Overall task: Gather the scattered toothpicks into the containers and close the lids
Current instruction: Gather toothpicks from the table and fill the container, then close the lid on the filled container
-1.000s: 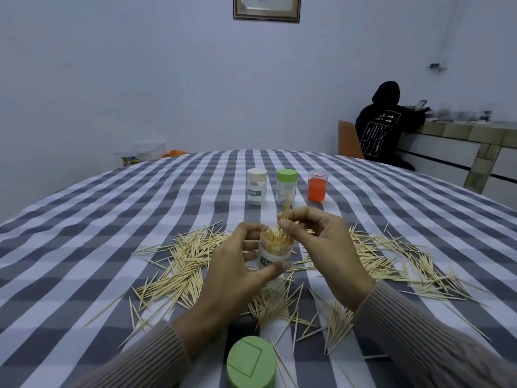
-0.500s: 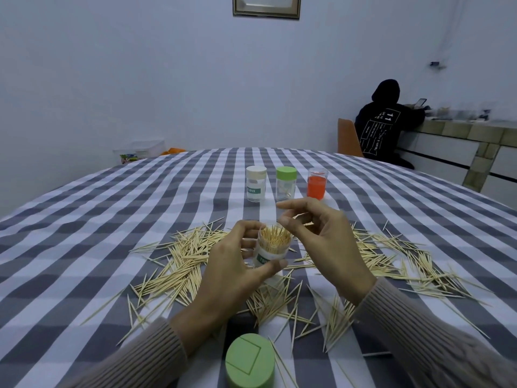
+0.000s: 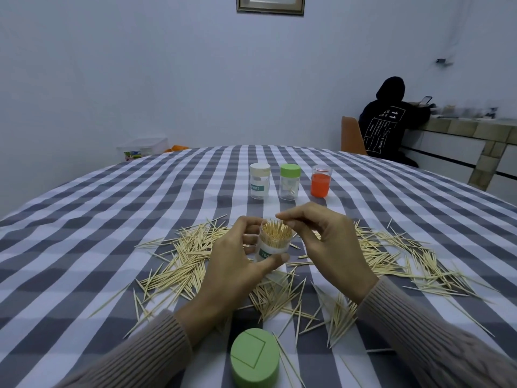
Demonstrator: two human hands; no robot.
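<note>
Head view shows your left hand [image 3: 235, 264] wrapped around the open container [image 3: 272, 246], thumb across its label, holding it upright just above the tabletop [image 3: 84, 219]; it is packed nearly full of toothpicks standing on end. Your right hand [image 3: 327, 242] hovers just right of the container's mouth with thumb and forefinger pinched together at the rim; whether those fingers [image 3: 282, 217] hold a toothpick is too fine to tell, and the other fingers curl loosely. The scattered toothpicks [image 3: 184, 261] lie flat all around the container: a dense fan to its left, a smaller heap directly below it toward you, and a wide spread to its right [image 3: 405, 256]. Most in the left fan point roughly toward the container, while the right spread lies crisscrossed. Since the left hand is occupied, the free right hand is the one to gather, and the right spread is its nearest reach. The green lid [image 3: 255, 358] sits on the tabletop nearest you, below the container. Beyond the container stand a white-capped jar [image 3: 260, 184], a green-capped jar [image 3: 290, 182] and an orange cup [image 3: 321, 184], all well apart from your hands.
</note>
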